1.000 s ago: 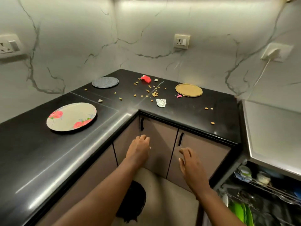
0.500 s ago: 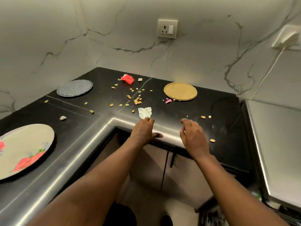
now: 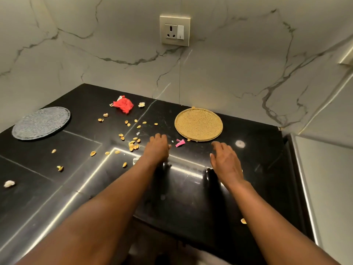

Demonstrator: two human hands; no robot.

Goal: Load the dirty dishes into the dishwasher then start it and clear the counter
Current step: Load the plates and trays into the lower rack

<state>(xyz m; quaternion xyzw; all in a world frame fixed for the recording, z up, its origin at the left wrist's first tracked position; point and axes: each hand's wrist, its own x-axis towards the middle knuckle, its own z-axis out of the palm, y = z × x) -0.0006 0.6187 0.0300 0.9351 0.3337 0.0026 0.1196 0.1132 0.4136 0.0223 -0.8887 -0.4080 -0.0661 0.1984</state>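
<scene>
The left hand (image 3: 157, 148) lies knuckles up on the black surface (image 3: 183, 192); its fingers curl down out of sight, so what they hold, if anything, cannot be told. A pale scrap (image 3: 136, 160) peeks from under its wrist. The right hand (image 3: 225, 161) hovers, fingers loose and apart. A pink scrap (image 3: 180, 143) lies between the hands. Beyond sits a gold mat (image 3: 198, 124); shells (image 3: 133, 146) scatter left. Far left, a grey mat (image 3: 41, 123) and red wrapper (image 3: 123, 105). The surface's near edge is cut off.
</scene>
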